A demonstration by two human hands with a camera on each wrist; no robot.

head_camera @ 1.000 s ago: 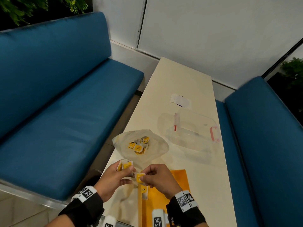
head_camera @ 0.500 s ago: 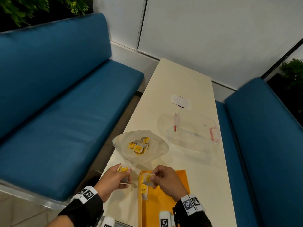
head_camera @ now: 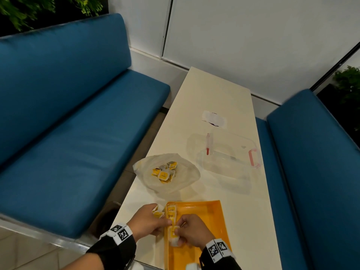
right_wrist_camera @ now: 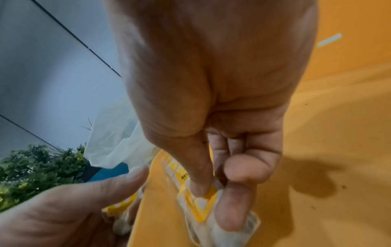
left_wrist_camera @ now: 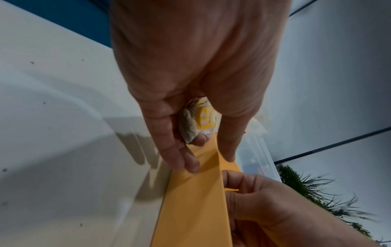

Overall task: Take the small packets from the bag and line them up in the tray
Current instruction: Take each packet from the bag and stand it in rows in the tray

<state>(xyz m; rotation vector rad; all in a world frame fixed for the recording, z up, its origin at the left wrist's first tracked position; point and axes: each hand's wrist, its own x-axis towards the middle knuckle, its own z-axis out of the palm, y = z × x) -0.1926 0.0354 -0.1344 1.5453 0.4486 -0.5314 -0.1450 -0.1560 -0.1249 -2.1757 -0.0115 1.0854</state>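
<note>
An orange tray [head_camera: 204,217] lies at the near end of the table. A row of yellow-and-white packets [head_camera: 171,212] runs along its left rim. My right hand [head_camera: 191,229] pinches one packet [right_wrist_camera: 201,205] against the tray floor at the near end of that row. My left hand [head_camera: 150,221] sits at the tray's left rim [left_wrist_camera: 190,200] and holds spare packets [left_wrist_camera: 201,117] curled in its palm. A translucent plastic bag [head_camera: 181,178] lies open beyond the tray with several packets [head_camera: 164,172] in it.
A clear plastic box [head_camera: 226,158] with pink latches stands to the right of the bag. A white wrapper [head_camera: 214,117] lies farther up the table. Blue benches [head_camera: 68,123] flank the narrow table on both sides.
Both hands have dropped from above the table to the tray's left rim. The right hand has brought its packet down onto the tray behind the earlier ones.
</note>
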